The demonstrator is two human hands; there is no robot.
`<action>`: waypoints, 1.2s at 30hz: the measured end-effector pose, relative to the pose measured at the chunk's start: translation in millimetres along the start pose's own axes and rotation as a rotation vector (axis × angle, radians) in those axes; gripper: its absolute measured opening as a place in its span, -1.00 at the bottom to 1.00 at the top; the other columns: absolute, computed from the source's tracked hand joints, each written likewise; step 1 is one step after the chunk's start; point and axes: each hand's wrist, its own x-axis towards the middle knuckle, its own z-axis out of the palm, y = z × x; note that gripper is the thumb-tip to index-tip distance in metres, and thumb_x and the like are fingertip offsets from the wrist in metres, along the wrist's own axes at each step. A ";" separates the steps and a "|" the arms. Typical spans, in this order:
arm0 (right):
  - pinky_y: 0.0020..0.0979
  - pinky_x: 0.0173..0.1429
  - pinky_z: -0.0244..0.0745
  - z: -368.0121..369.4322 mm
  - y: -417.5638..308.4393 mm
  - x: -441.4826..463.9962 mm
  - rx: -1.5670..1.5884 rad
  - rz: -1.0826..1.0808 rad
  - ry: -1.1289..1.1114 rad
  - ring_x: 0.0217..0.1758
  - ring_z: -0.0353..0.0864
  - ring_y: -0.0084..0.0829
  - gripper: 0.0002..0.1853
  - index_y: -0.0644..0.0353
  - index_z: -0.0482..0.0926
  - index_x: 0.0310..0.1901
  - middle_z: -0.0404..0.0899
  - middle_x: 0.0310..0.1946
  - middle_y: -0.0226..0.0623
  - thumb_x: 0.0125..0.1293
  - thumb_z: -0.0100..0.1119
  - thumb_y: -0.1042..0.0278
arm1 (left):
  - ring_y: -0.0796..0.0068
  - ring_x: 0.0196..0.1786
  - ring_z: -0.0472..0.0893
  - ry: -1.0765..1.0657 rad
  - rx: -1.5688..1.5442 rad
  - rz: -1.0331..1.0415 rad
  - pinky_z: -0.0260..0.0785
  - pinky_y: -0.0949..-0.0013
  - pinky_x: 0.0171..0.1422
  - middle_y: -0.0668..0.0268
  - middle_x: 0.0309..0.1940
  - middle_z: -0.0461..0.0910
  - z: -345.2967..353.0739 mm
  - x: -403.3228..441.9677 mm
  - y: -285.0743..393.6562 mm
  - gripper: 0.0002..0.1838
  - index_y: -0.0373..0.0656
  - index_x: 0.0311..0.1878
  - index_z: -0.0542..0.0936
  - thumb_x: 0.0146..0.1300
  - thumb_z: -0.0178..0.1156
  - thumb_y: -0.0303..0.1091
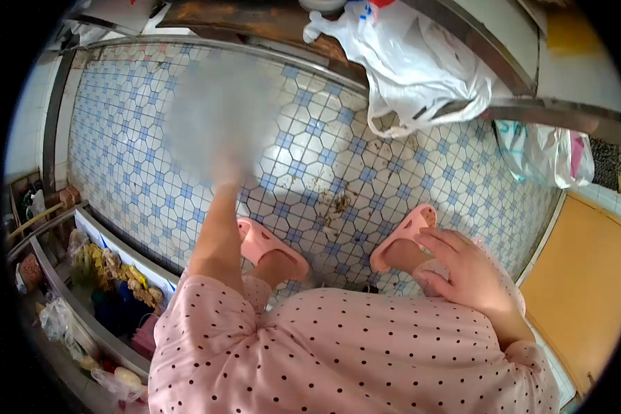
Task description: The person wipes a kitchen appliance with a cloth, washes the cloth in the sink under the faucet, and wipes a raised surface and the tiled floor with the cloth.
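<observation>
My left hand (228,169) is stretched forward over the tiled floor and smeared by motion. At its far end is a pale grey, roundish blurred thing (217,114); its kind cannot be made out, and it hides the fingers. My right hand (459,269) rests on my right knee, palm down, with its fingers stretched out and nothing in it. Between my pink slippers (272,247) lies a patch of brown crumbs and dirt (338,201) on the floor.
White plastic bags (421,69) hang over a metal edge at the top right, with another bag (545,153) beyond. At lower left a shelf rack (83,303) holds ginger-like roots and bags. A tan wooden panel (579,269) stands at right.
</observation>
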 end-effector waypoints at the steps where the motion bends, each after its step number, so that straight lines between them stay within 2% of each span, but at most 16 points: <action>1: -0.11 0.20 0.45 0.7 0.1 -1.5 0.000 -0.013 0.004 0.15 0.51 -0.02 -0.41 0.18 0.46 0.22 0.50 0.14 -0.13 0.14 0.37 0.25 | 0.08 0.14 0.53 0.050 0.140 -0.016 0.35 0.13 0.25 0.05 0.11 0.56 17.2 -4.6 -22.8 -0.61 -0.14 0.22 0.50 0.40 -0.11 -0.33; 3: -0.11 0.20 0.45 3.3 -1.3 -5.1 0.008 -0.043 0.005 0.14 0.51 -0.02 -0.41 0.18 0.46 0.21 0.50 0.13 -0.14 0.12 0.37 0.25 | 0.02 0.13 0.55 0.178 0.235 -0.025 0.36 0.11 0.22 0.03 0.13 0.57 68.8 -18.8 -62.5 -0.64 -0.18 0.14 0.56 0.29 0.07 -0.41; 5: -0.13 0.21 0.45 4.4 -3.9 -8.6 -0.007 -0.050 -0.003 0.16 0.51 -0.03 -0.41 0.18 0.46 0.20 0.50 0.13 -0.15 0.12 0.37 0.25 | -0.10 0.07 0.54 0.108 0.148 0.142 0.33 0.05 0.28 -0.08 0.11 0.54 146.6 -55.7 -62.4 -0.48 -0.08 0.40 0.34 0.40 -0.09 -0.23; 7: -0.15 0.23 0.44 6.0 -2.9 -11.3 -0.019 -0.080 -0.008 0.18 0.49 -0.05 -0.42 0.18 0.46 0.19 0.50 0.14 -0.16 0.13 0.37 0.25 | -0.18 0.07 0.51 -0.104 -0.024 0.027 0.34 0.05 0.29 -0.12 0.12 0.53 175.5 -88.1 21.7 -0.28 0.10 0.40 0.38 0.11 0.07 -0.58; 9: -0.16 0.25 0.43 8.6 -1.0 -16.4 -0.015 -0.132 -0.025 0.20 0.48 -0.06 -0.44 0.17 0.46 0.19 0.50 0.14 -0.16 0.14 0.36 0.25 | -0.16 0.12 0.48 -0.083 0.015 0.488 0.35 0.02 0.29 -0.09 0.09 0.53 196.3 -92.8 51.1 -0.29 0.14 0.37 0.42 0.11 0.02 -0.63; 11: -0.16 0.28 0.40 6.9 -1.4 -23.3 0.003 -0.140 -0.073 0.23 0.47 -0.08 -0.44 0.16 0.46 0.19 0.49 0.16 -0.15 0.14 0.36 0.24 | -0.14 0.14 0.47 -0.088 -0.022 0.579 0.36 0.05 0.28 -0.07 0.10 0.53 184.6 -85.3 49.9 -0.31 0.09 0.35 0.44 0.10 0.02 -0.64; 15: -0.16 0.32 0.37 10.9 2.5 -45.2 -0.027 -0.156 -0.036 0.26 0.44 -0.10 -0.44 0.13 0.47 0.19 0.46 0.20 -0.11 0.14 0.36 0.21 | -0.11 0.13 0.50 -0.026 -0.002 0.482 0.27 -0.01 0.31 0.07 0.25 0.47 118.7 -88.1 0.7 -0.53 0.00 0.17 0.54 0.18 0.02 -0.57; 18: -0.17 0.33 0.36 9.7 -3.4 -57.5 -0.100 -0.173 -0.001 0.26 0.43 -0.11 -0.42 0.11 0.47 0.20 0.45 0.20 -0.11 0.12 0.38 0.20 | -0.08 0.17 0.51 -0.025 0.364 0.068 0.30 -0.02 0.26 0.13 0.51 0.13 170.3 -108.5 -65.3 -0.36 0.02 0.45 0.24 0.28 0.08 -0.37; 19: -0.17 0.33 0.36 10.6 -3.8 -60.5 -0.108 -0.186 0.014 0.26 0.42 -0.10 -0.40 0.11 0.47 0.20 0.45 0.19 -0.12 0.11 0.39 0.20 | -0.08 0.17 0.51 -0.016 0.529 -0.041 0.30 -0.02 0.25 0.13 0.55 0.06 182.6 -117.0 -62.4 -0.29 0.00 0.52 0.15 0.29 0.10 -0.33; 20: -0.17 0.33 0.36 11.8 -1.9 -62.5 -0.115 -0.198 0.023 0.26 0.42 -0.10 -0.39 0.11 0.47 0.20 0.45 0.18 -0.13 0.09 0.40 0.20 | -0.13 0.29 0.41 -0.344 0.741 -0.045 0.29 0.00 0.29 0.07 0.58 -0.07 159.5 -124.2 -1.3 -0.11 -0.07 0.58 -0.11 0.28 0.15 -0.25; 21: -0.17 0.33 0.36 15.3 -1.7 -66.4 -0.120 -0.207 0.026 0.25 0.41 -0.10 -0.38 0.11 0.46 0.20 0.46 0.17 -0.14 0.08 0.41 0.21 | -0.12 0.33 0.37 -0.280 0.516 -0.101 0.28 -0.02 0.33 -0.03 0.55 -0.03 180.4 -127.7 11.1 -0.06 -0.14 0.56 -0.08 0.23 0.25 -0.23; 23: -0.17 0.32 0.36 21.2 0.0 -71.9 -0.112 -0.202 0.011 0.25 0.40 -0.10 -0.35 0.11 0.46 0.20 0.45 0.15 -0.15 0.04 0.43 0.21 | -0.17 0.24 0.43 -0.159 0.216 0.082 0.30 -0.06 0.31 -0.11 0.46 0.11 233.9 -121.8 18.3 0.02 -0.12 0.53 0.00 0.07 0.40 -0.30; 25: -0.18 0.32 0.36 25.8 3.0 -77.0 -0.104 -0.209 -0.005 0.25 0.40 -0.09 -0.33 0.11 0.46 0.21 0.45 0.14 -0.15 0.01 0.45 0.20 | -0.21 0.25 0.38 -0.383 0.060 0.343 0.30 0.04 0.32 -0.03 0.36 0.32 218.6 -121.6 82.1 -0.08 -0.10 0.51 0.10 0.06 0.31 -0.45; 30: -0.17 0.32 0.36 23.8 3.9 -92.7 -0.117 -0.236 0.008 0.22 0.40 -0.06 -0.33 0.12 0.48 0.19 0.45 0.11 -0.13 -0.01 0.45 0.20 | -0.11 0.18 0.42 -0.172 0.244 0.829 0.36 0.12 0.29 0.06 0.36 0.34 153.1 -118.5 97.1 -0.43 0.07 0.34 0.42 0.21 0.13 -0.42; 33: -0.17 0.31 0.36 25.1 5.3 -102.1 -0.145 -0.252 0.084 0.20 0.40 -0.07 -0.39 0.13 0.51 0.16 0.45 0.08 -0.12 0.01 0.40 0.22 | 0.08 0.26 0.42 -0.772 0.354 1.004 0.41 0.20 0.23 0.25 0.36 0.38 128.8 -119.0 35.4 -0.62 0.06 0.17 0.59 0.29 0.09 -0.25; 36: -0.17 0.30 0.35 33.5 9.4 -106.0 -0.161 -0.257 0.127 0.21 0.40 -0.07 -0.44 0.13 0.53 0.14 0.45 0.08 -0.12 0.04 0.33 0.25 | 0.15 0.10 0.55 -0.856 0.583 1.519 0.47 0.19 0.16 0.29 0.18 0.52 114.2 -139.9 -21.0 -0.55 0.18 0.26 0.52 0.28 0.14 -0.21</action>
